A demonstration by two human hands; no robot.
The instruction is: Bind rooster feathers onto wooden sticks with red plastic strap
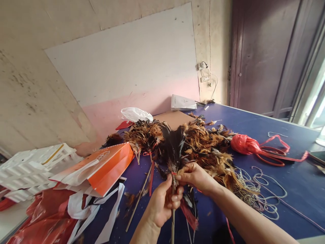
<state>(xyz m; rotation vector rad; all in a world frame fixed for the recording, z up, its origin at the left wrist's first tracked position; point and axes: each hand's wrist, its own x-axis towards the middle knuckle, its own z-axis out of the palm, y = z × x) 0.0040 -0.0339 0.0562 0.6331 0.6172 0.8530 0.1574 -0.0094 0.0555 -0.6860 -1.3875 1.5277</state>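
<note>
My left hand is closed round a thin stick that carries a tuft of dark feathers at its top. My right hand pinches the base of that tuft, where a red strip is wound and hangs down. Both hands sit above the blue table, just in front of a big heap of brown and black feathers.
A ball of red plastic twine with loose loops lies to the right. Pale string is tangled near my right arm. An orange paper bag, white bags and red plastic lie left. A finished feather stick lies on the table.
</note>
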